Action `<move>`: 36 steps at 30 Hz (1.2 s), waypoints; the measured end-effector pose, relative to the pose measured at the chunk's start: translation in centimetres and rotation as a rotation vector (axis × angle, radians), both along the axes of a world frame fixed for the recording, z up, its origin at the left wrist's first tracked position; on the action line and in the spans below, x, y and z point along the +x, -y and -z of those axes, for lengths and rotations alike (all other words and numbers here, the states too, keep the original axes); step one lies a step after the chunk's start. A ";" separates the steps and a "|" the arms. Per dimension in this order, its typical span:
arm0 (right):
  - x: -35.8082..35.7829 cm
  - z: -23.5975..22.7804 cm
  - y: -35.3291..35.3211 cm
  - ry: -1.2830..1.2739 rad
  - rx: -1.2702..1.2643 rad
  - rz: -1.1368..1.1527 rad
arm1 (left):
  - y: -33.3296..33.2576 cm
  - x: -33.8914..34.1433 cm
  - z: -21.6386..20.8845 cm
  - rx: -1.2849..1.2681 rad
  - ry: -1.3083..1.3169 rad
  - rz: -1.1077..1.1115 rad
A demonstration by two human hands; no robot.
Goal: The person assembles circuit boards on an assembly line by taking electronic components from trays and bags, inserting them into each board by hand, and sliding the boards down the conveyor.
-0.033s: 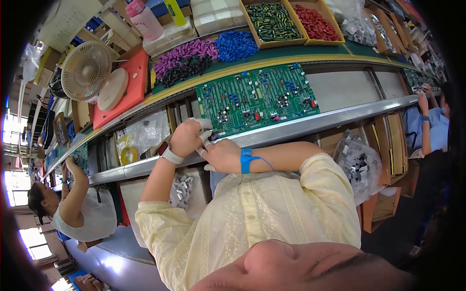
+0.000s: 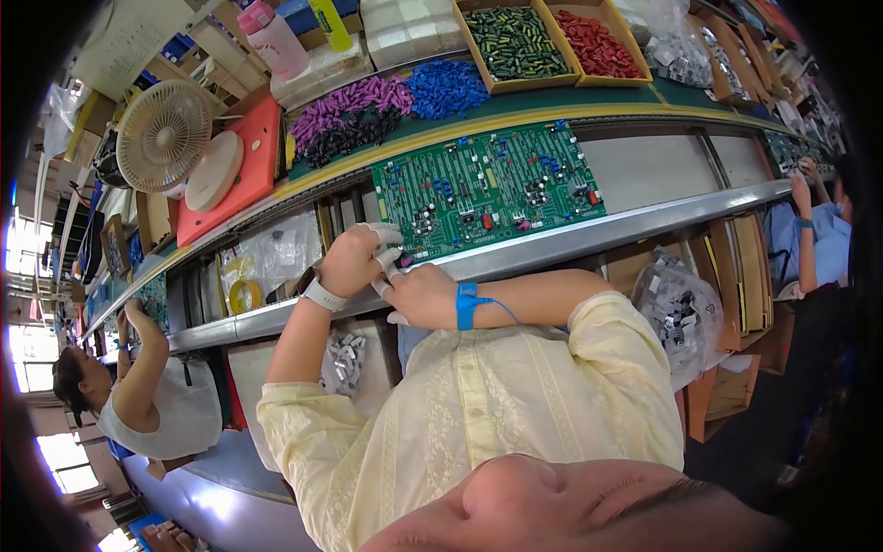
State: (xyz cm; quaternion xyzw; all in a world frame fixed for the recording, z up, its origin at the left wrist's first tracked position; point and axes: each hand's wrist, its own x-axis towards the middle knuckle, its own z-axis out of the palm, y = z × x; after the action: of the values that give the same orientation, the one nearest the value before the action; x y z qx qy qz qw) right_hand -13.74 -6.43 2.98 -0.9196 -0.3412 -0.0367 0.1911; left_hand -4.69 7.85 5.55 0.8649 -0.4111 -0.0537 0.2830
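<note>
A green circuit board, populated with blue, red, black and purple parts, lies across the rails in front of me. At its near left corner my left hand bends over the edge, white covers on its fingertips, the fingers drawn together. Close beside it, my right hand also has covered fingertips, and its closed fingers meet the left ones at that corner. Right by the fingertips a small purple part shows on the board. Whatever either hand pinches is hidden by the fingers. A blue strap with a cord circles my right wrist.
Beyond the board lie piles of purple, black and blue parts. Boxes hold green parts and red parts. A metal rail runs along the near side. A fan stands left. Co-workers sit at both sides.
</note>
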 end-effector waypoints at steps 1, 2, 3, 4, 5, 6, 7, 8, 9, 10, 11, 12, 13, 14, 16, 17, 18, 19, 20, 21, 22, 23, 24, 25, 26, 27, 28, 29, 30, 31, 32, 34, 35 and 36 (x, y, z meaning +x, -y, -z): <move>0.1 0.0 0.1 0.007 -0.001 0.007 | 0.1 0.3 -0.7 -0.089 -0.043 0.048; 0.1 0.1 0.4 0.005 0.013 0.003 | 0.4 0.6 -1.4 -0.090 -0.036 0.056; 0.1 0.2 0.9 0.003 0.027 0.000 | 0.7 0.9 -2.2 -0.154 -0.105 -0.033; 0.0 0.3 1.5 0.012 0.021 0.003 | 1.1 1.2 -2.8 -0.223 -0.172 -0.126; -0.1 0.4 2.3 -0.028 -0.008 0.016 | 1.5 1.8 -2.7 -0.230 -0.166 -0.120; -0.3 0.4 3.2 -0.069 -0.037 0.031 | 2.0 2.6 -2.1 -0.270 -0.168 -0.155; -0.5 0.2 4.0 -0.059 -0.043 0.021 | 2.1 3.4 -1.6 -0.310 -0.165 -0.206; -0.8 0.0 5.1 -0.043 -0.034 0.062 | 2.5 4.3 -0.8 -0.285 -0.154 -0.217; -1.1 -0.2 6.2 -0.029 -0.026 0.103 | 2.8 5.0 0.1 -0.296 -0.145 -0.214; -1.3 -0.3 7.4 -0.020 -0.034 0.105 | 3.5 5.7 1.0 -0.315 -0.180 -0.208; -1.8 -0.7 8.6 -0.025 -0.059 0.157 | 4.3 5.9 1.2 -0.344 -0.211 -0.192; -2.3 -1.0 9.8 -0.031 -0.084 0.209 | 5.1 6.1 1.4 -0.336 -0.221 -0.198; -2.4 -1.3 10.9 -0.026 -0.094 0.210 | 5.6 6.5 1.7 -0.346 -0.219 -0.196; -2.7 -1.5 12.1 -0.042 -0.106 0.282 | 6.1 6.8 2.3 -0.353 -0.200 -0.191; -3.4 -1.7 14.6 -0.055 -0.127 0.362 | 7.0 7.3 3.0 -0.365 -0.165 -0.196; -3.7 -1.6 15.9 -0.030 -0.111 0.430 | 7.3 7.4 3.2 -0.374 -0.165 -0.187; -4.0 -1.6 17.2 -0.003 -0.094 0.496 | 7.3 7.3 3.5 -0.363 -0.156 -0.208; -4.2 -1.6 18.5 0.003 -0.099 0.502 | 7.2 7.2 3.7 -0.350 -0.146 -0.230; -4.7 -1.7 19.8 -0.007 -0.134 0.592 | 7.2 7.1 3.7 -0.321 -0.129 -0.226; -5.0 -1.7 21.2 -0.017 -0.167 0.680 | 7.0 7.0 3.9 -0.326 -0.129 -0.212; -5.3 -1.8 22.5 0.003 -0.187 0.734 | 6.7 6.9 4.1 -0.277 -0.108 -0.222; -5.6 -1.7 23.9 0.019 -0.211 0.793 | 6.6 6.8 4.3 -0.229 -0.092 -0.229; -5.8 -1.3 25.6 0.084 -0.197 0.820 | 6.6 6.8 4.4 -0.232 -0.094 -0.211; -6.0 -1.4 26.9 0.096 -0.227 0.851 | 6.3 6.8 4.3 -0.239 -0.114 -0.224; -6.1 -1.4 28.3 0.103 -0.253 0.905 | 6.3 6.8 4.4 -0.243 -0.136 -0.235; -6.3 -1.3 29.7 0.111 -0.278 0.957 | 6.3 6.9 4.5 -0.248 -0.157 -0.247; -6.3 -0.9 31.2 0.113 -0.276 0.961 | 6.2 7.0 4.7 -0.255 -0.179 -0.248; -6.3 -0.7 32.9 0.146 -0.286 0.986 | 6.4 7.0 4.8 -0.260 -0.177 -0.244; -6.5 -0.6 34.5 0.180 -0.296 1.008 | 6.6 7.0 4.8 -0.260 -0.189 -0.230; -6.7 -0.7 35.7 0.187 -0.295 1.003 | 6.6 6.9 4.7 -0.260 -0.198 -0.224; -6.6 -0.7 36.9 0.198 -0.299 1.033 | 6.5 6.6 4.3 -0.238 -0.197 -0.231; -6.3 -0.6 39.5 0.192 -0.349 1.103 | 6.5 6.7 4.8 -0.233 -0.168 -0.232; -6.4 -0.4 40.9 0.170 -0.393 1.142 | 6.4 6.8 4.8 -0.220 -0.150 -0.220; -6.6 -0.3 42.3 0.171 -0.409 1.156 | 6.6 6.6 4.7 -0.220 -0.169 -0.216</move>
State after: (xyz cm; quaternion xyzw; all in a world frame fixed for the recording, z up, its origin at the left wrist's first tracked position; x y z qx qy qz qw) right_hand -20.36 -48.75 3.24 -0.9676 0.1978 -0.1417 -0.0679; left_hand 1.90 1.22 0.87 0.8603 -0.2939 -0.0502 0.4135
